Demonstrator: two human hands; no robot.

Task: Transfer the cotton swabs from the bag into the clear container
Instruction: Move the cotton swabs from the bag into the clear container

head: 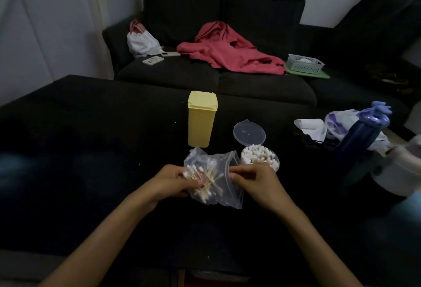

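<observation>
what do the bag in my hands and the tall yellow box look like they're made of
The clear zip-top bag looks like thin soft plastic film: see-through, crinkled, glossy, swabs visible inside. The tall yellow rectangular box looks like rigid opaque plastic with a matte, smooth finish, though the dim light leaves that uncertain.

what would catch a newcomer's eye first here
At centre front, the left hand and right hand hold a clear zip bag of cotton swabs, beside a round clear container already packed with swabs. Behind stand a yellow box and, on the dark sofa, a red garment.
</observation>
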